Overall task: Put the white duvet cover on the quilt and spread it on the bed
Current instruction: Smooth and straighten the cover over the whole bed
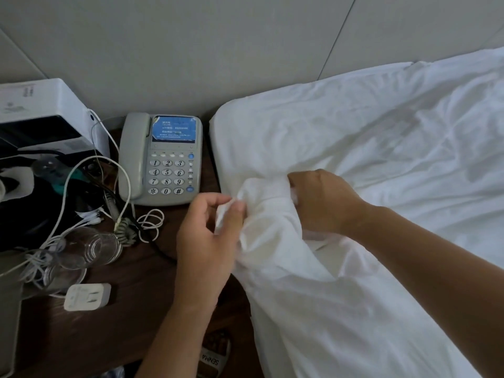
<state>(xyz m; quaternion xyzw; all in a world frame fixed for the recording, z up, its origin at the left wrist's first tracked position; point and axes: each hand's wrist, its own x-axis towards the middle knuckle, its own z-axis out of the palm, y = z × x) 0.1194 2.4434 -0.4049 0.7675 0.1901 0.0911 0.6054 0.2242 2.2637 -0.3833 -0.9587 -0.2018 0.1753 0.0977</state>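
Note:
The white duvet cover (pixel 313 296) lies rumpled over the near left part of the bed (pixel 354 118), its corner bunched up at the bed's left edge. My left hand (pixel 210 233) pinches the tip of that corner between thumb and fingers. My right hand (pixel 321 203) grips the bunched fabric just to the right, fingers curled into the cloth. Whether the quilt is inside the cover cannot be told; only white fabric shows.
A dark wooden nightstand (pixel 131 309) stands left of the bed, carrying a grey telephone (pixel 161 159), tangled white cables (pixel 81 214), clear glasses (pixel 90 246), a white charger plug (pixel 87 297) and a white box (pixel 49 118). A padded wall (pixel 191 50) is behind.

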